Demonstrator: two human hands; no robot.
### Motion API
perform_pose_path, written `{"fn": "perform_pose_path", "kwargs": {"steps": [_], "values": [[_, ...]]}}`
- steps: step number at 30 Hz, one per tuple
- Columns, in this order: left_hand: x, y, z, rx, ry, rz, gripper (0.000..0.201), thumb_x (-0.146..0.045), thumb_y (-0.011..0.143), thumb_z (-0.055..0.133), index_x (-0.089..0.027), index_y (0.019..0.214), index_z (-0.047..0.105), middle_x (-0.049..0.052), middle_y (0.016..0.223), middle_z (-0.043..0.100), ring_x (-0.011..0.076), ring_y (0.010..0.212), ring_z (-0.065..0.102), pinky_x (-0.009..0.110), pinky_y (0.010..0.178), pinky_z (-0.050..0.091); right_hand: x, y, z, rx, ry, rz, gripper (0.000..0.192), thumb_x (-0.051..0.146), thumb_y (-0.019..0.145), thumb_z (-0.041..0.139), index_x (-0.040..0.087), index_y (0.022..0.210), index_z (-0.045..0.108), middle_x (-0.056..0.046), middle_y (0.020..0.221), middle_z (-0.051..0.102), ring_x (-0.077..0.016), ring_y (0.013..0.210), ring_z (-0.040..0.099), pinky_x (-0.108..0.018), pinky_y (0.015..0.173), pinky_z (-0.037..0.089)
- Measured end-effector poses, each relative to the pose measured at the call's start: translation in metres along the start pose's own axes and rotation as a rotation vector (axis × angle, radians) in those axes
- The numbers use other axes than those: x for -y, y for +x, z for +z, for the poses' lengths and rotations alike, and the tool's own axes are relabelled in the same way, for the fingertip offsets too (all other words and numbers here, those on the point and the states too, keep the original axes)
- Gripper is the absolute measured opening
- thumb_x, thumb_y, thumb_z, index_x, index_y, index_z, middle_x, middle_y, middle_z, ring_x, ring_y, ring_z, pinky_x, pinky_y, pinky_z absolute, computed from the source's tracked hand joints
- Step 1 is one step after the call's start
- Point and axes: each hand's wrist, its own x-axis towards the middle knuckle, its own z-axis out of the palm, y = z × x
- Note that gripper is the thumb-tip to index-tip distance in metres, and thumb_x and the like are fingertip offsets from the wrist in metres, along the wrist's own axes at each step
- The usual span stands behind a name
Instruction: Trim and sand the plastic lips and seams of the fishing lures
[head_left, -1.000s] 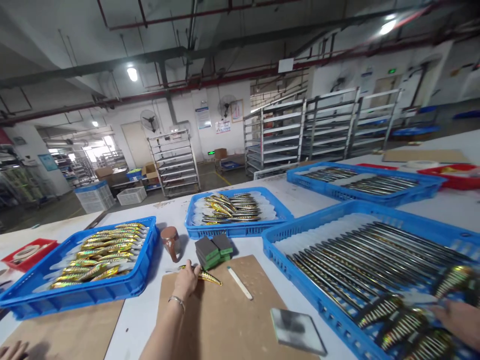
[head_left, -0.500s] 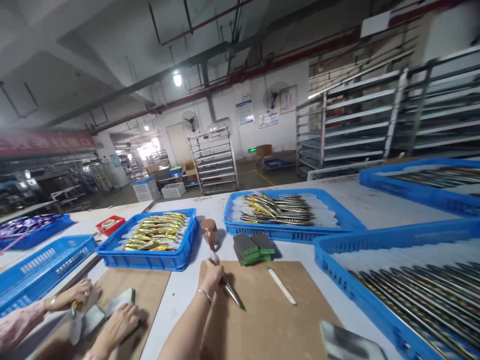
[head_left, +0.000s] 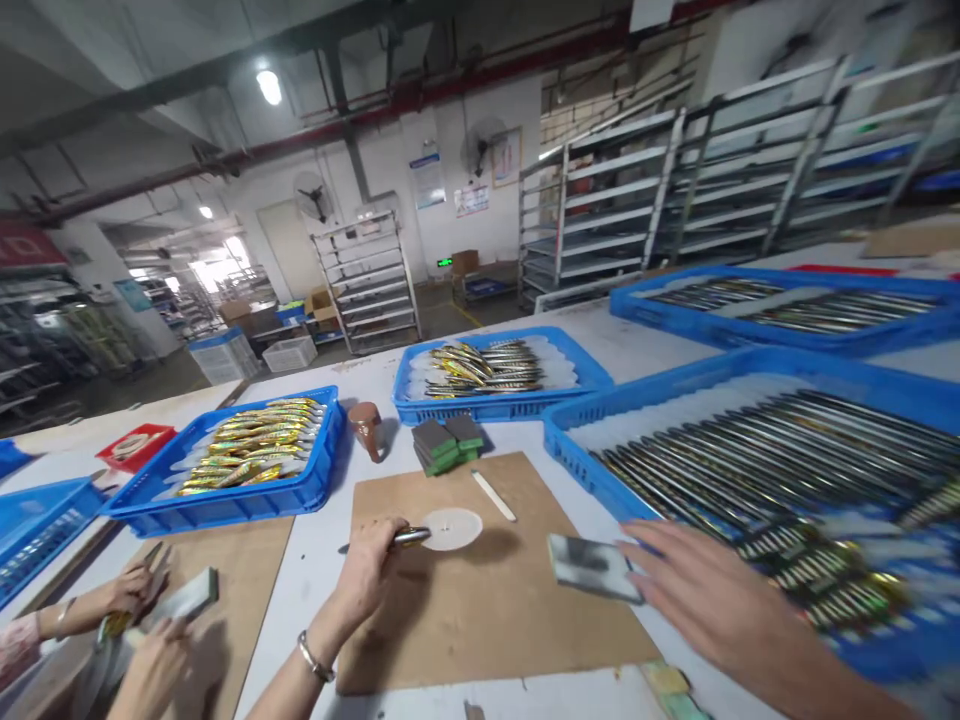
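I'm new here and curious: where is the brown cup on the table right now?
The brown cup stands left of centre on the white table, between the blue tray of gold lures and the stacked grey-green sanding blocks.

The left hand closes its grip on a slim fishing lure over a brown board on the white worktop, the lure's tip at a pale disc. The right hand, fingers spread, reaches a grey sanding block beside a blue tray of dark lures. A co-worker's hands work at lower left.
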Motion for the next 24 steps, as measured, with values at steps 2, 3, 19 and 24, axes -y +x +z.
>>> {"fn": "perform_pose_path", "kwargs": {"steps": [2,3,19,24], "values": [[-0.008,-0.002,0.003,0.034,0.071,0.074,0.033,-0.011,0.094,0.047,-0.024,0.116,0.068,0.006,0.110,0.075,0.0244,0.104,0.063,0.037,0.094,0.042,0.021,0.005,0.015,0.190,-0.011,-0.016,0.041,0.036,0.100,0.051,0.041,0.137,0.067,-0.006,0.151,0.059,-0.0289,0.141,0.054,-0.050,0.117,0.048],[-0.010,-0.003,0.006,0.053,0.080,0.112,0.034,-0.009,0.094,0.046,-0.024,0.115,0.069,0.006,0.109,0.074,0.0240,0.104,0.062,0.037,0.094,0.041,0.028,0.010,0.023,0.264,-0.026,0.010,0.046,0.037,0.096,0.056,0.037,0.141,0.065,-0.008,0.156,0.055,-0.0319,0.142,0.052,-0.053,0.117,0.048],[0.006,-0.009,0.034,0.113,0.066,0.329,0.031,-0.012,0.102,0.043,-0.026,0.116,0.068,0.005,0.111,0.076,0.0214,0.104,0.062,0.043,0.099,0.033,0.033,0.033,0.059,0.354,0.021,0.135,0.038,0.027,0.084,0.071,0.019,0.121,0.064,-0.014,0.113,0.070,-0.0332,0.109,0.067,-0.050,0.100,0.051],[0.012,-0.008,0.040,0.108,0.080,0.299,0.024,-0.014,0.099,0.050,-0.026,0.106,0.069,0.003,0.106,0.076,0.0220,0.102,0.061,0.046,0.101,0.029,0.075,0.042,0.055,0.241,0.154,0.188,0.050,0.034,0.091,0.064,0.021,0.139,0.054,-0.014,0.128,0.064,-0.0298,0.111,0.067,-0.045,0.096,0.055]]}}
